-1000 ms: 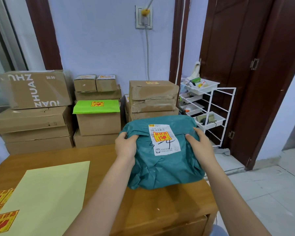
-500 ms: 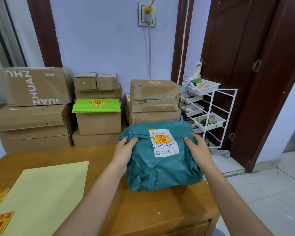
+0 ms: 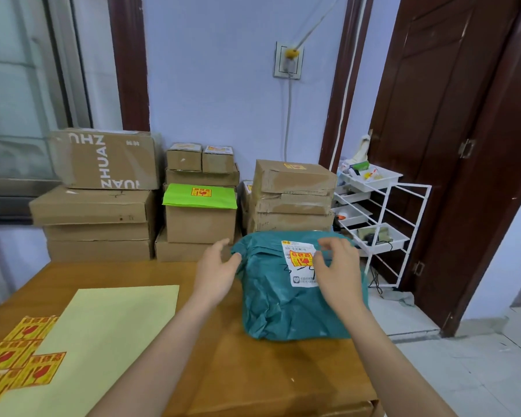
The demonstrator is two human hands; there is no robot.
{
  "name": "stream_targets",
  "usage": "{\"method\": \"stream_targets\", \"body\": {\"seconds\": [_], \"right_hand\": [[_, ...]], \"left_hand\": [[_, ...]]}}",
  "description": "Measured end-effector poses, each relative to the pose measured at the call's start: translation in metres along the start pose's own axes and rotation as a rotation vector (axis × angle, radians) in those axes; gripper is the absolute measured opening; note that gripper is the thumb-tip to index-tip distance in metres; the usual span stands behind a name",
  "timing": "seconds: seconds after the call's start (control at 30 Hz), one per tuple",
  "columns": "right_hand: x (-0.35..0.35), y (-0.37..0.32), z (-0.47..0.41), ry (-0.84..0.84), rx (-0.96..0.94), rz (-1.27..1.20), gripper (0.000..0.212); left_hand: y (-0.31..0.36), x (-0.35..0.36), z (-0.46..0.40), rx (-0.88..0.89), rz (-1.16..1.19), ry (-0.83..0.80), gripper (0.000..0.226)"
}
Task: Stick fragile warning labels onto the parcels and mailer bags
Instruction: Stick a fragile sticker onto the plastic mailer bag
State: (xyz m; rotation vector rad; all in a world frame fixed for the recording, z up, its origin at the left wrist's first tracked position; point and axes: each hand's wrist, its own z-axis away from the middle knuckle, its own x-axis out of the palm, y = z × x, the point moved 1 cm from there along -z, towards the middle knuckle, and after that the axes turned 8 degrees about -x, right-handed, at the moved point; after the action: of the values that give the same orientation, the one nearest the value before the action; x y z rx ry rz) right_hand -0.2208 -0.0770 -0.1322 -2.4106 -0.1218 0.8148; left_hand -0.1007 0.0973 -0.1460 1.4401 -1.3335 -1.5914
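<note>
Teal mailer bag [image 3: 286,305] labelled, print blurred; carton [image 3: 103,159] reads "ZHUAN"; left hand [image 3: 215,273], right hand [image 3: 337,272] loose, empty.

right hand [image 3: 337,276] hides part of white label [image 3: 298,266]; sticker sheets [image 3: 18,361] cut off at left edge.

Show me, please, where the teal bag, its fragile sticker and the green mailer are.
teal bag [image 3: 286,308], head view, crumpled front face.
fragile sticker [image 3: 302,260], head view, yellow centre.
green mailer [image 3: 181,198], head view, bare left part.

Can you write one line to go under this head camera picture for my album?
Two open hands, left hand and right hand, hover at a teal mailer bag already wearing its fragile label.
</note>
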Motion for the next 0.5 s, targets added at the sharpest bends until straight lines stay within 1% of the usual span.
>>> {"method": "stream_targets", "body": {"seconds": [0.1, 0.2, 0.37, 0.5], "right_hand": [[0.026, -0.038, 0.005, -0.191, -0.035, -0.112, 0.012], [0.061, -0.068, 0.010, -0.298, -0.117, -0.119, 0.010], [0.117, -0.107, 0.008, -0.360, -0.199, -0.142, 0.012], [0.153, -0.134, -0.004, -0.396, -0.236, -0.158, 0.012]], "left_hand": [[-0.009, -0.024, 0.001, 0.057, -0.117, 0.091, 0.032], [-0.026, -0.051, 0.001, 0.097, -0.201, 0.162, 0.026], [-0.055, -0.102, -0.009, 0.098, -0.279, 0.309, 0.027], [-0.071, -0.142, -0.027, 0.063, -0.289, 0.383, 0.028]]}}
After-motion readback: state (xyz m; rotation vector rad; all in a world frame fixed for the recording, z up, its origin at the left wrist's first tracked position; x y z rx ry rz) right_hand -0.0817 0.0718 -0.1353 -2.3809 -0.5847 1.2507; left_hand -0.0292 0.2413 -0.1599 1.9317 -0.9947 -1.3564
